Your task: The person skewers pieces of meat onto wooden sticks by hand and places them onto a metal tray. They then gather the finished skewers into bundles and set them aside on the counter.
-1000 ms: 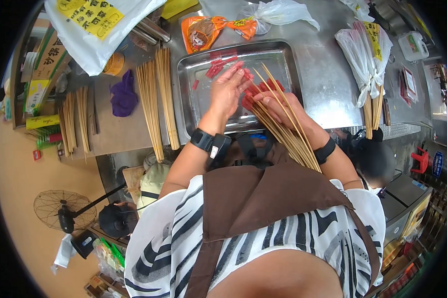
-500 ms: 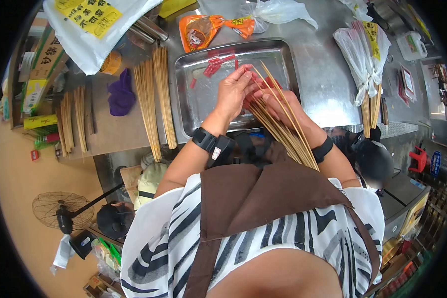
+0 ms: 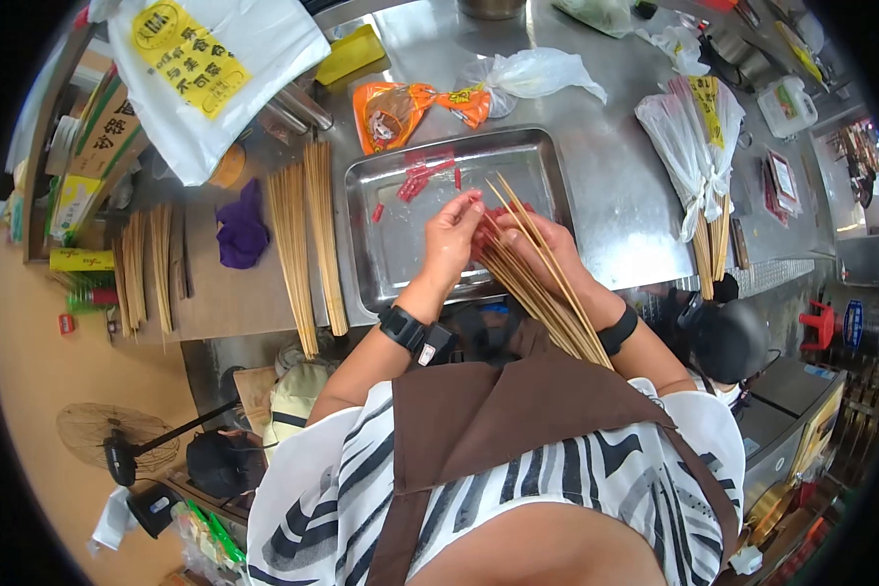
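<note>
Inside the palm and fingers of my right hand lies a bundle of bamboo skewers, their blunt ends pointing back toward my apron. Red pieces are threaded near the upper ends of the bundle, partly hidden by the fingers. Two bare skewer tips stick out above that hand. Close beside them, my left hand pinches thumb and fingers together; something reddish shows at the fingertips, too small to make out. Both hands are over a metal tray, where several small red pieces lie toward the far side.
Bundles of bare skewers and a purple cloth lie left of the tray. Behind it sits an orange bag. White-wrapped skewers lie at right. A person in a dark cap is beyond the counter's near edge.
The view has tilted, so the counter sits lower in the picture. My left fingertips have drawn slightly away from the skewer tips. The right hand keeps its hold on the bundle.
</note>
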Action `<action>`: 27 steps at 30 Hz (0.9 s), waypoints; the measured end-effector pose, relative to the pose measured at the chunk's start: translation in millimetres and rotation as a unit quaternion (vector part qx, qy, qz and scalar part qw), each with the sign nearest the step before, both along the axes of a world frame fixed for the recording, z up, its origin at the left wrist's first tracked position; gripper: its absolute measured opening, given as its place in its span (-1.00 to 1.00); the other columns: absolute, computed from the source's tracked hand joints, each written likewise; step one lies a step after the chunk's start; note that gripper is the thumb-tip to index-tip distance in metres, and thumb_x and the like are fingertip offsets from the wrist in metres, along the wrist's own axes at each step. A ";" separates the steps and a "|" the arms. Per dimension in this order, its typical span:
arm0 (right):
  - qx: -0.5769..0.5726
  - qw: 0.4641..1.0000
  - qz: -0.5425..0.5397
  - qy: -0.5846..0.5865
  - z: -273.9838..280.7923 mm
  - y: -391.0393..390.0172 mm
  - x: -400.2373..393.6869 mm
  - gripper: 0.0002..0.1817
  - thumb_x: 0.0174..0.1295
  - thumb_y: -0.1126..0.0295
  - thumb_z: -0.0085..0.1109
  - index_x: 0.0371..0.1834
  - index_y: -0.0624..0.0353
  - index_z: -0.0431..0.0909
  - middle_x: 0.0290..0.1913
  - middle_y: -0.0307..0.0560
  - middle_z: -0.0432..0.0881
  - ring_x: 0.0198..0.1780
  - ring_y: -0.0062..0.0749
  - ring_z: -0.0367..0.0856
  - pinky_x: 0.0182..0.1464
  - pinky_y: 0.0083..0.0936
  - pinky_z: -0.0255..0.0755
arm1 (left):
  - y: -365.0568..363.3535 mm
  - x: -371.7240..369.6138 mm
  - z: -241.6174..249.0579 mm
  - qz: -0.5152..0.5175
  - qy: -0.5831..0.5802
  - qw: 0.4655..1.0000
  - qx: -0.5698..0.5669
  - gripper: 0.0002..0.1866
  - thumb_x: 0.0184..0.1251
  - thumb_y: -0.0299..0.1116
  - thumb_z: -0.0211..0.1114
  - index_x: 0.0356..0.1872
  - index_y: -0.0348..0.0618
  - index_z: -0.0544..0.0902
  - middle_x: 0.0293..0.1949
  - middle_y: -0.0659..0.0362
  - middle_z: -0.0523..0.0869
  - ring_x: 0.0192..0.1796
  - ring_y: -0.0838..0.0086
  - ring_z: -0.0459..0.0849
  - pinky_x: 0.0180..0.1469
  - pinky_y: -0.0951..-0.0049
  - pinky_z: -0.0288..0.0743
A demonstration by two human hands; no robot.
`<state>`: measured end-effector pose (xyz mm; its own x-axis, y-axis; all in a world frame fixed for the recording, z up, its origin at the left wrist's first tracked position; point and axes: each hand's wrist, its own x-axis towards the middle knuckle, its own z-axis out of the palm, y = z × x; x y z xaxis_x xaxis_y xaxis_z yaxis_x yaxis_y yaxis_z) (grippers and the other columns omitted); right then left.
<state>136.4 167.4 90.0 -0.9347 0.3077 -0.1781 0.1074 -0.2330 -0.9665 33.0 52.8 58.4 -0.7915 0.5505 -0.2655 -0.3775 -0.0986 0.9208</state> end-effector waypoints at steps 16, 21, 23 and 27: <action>0.041 0.987 0.156 0.023 6.0 2.5 4.2 -0.76 0.31 0.40 -0.11 -0.10 0.30 0.48 -0.50 -0.23 0.51 -0.43 -0.64 0.48 -0.35 -0.71 0.36 | 1.4 -8.9 36.1 -0.068 -0.052 0.992 0.090 -0.84 0.28 -0.38 0.15 -0.19 -0.22 0.53 -0.29 0.20 0.61 -0.23 0.54 0.59 -0.14 0.54 0.46; -0.074 0.993 0.095 0.006 8.6 11.8 5.0 -0.74 0.32 0.34 -0.14 -0.11 0.31 0.43 -0.56 -0.16 0.52 -0.46 -0.56 0.49 -0.35 -0.70 0.36 | -11.1 -5.7 26.4 -0.061 -0.102 0.988 0.098 -0.87 0.26 -0.41 0.16 -0.22 -0.20 0.52 -0.31 0.22 0.61 -0.25 0.56 0.59 -0.16 0.54 0.46; -0.093 0.990 0.104 0.005 10.4 8.9 4.9 -0.75 0.31 0.34 -0.12 -0.12 0.31 0.44 -0.56 -0.18 0.51 -0.48 -0.59 0.48 -0.36 -0.72 0.34 | -18.0 -5.4 20.6 -0.068 -0.112 0.986 0.098 -0.87 0.25 -0.42 0.17 -0.22 -0.19 0.54 -0.31 0.24 0.60 -0.27 0.56 0.58 -0.16 0.54 0.46; -0.038 0.986 0.155 -0.040 7.0 5.6 2.9 -0.78 0.29 0.36 -0.08 -0.20 0.31 0.45 -0.60 -0.28 0.45 -0.53 -0.68 0.40 -0.44 -0.75 0.27 | -36.9 -39.9 -36.1 0.039 0.216 0.963 -0.157 -0.83 0.21 -0.43 0.17 -0.18 -0.18 0.57 -0.27 0.19 0.61 -0.22 0.43 0.58 -0.09 0.47 0.44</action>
<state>139.3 173.1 97.1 -0.9638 -0.0077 -0.2666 0.2600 -0.2489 -0.9330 -6.8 15.9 22.3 -0.9015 0.4304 -0.0455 0.0449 0.1976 0.9793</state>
